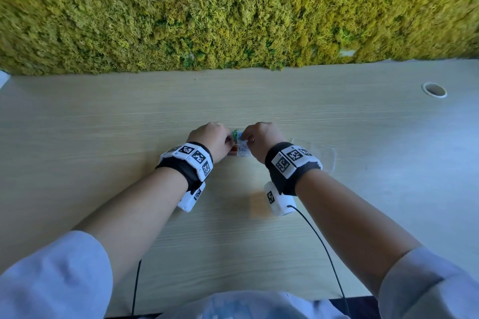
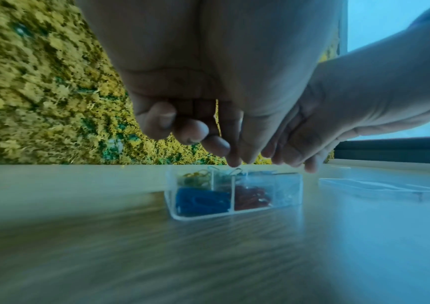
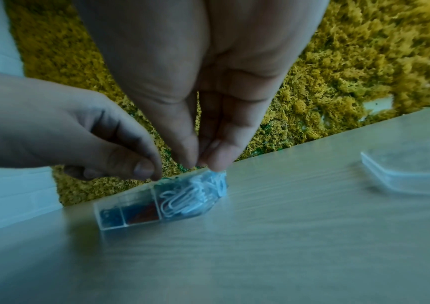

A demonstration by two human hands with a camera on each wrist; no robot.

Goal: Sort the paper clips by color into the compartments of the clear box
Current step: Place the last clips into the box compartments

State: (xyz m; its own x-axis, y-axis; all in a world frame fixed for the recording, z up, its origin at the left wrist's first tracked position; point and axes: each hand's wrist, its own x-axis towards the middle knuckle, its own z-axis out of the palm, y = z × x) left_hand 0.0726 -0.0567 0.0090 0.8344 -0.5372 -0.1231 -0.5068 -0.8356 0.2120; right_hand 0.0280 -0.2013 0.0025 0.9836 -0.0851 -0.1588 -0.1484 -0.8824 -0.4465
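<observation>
The clear box (image 1: pixel 242 153) sits mid-table between my hands. Its compartments hold blue clips (image 2: pixel 201 200), red clips (image 2: pixel 251 198), yellow clips (image 2: pixel 196 176) and white clips (image 3: pixel 182 199). My left hand (image 2: pixel 237 162) hovers over the far rim with fingers curled. Its thumb and forefinger pinch the top of a pale paper clip (image 2: pixel 236 171) standing up by the middle divider. My right hand (image 3: pixel 203 164) comes down on the white compartment's far corner. Its thumb and forefinger are pressed together on a white clip there. Both hands hide most of the box in the head view.
The box's clear lid (image 1: pixel 324 155) lies flat just right of my right wrist. A moss wall (image 1: pixel 233 8) runs along the table's far edge. A round cable hole (image 1: pixel 434 90) is at the far right. Sensor cables trail from both wrists toward me.
</observation>
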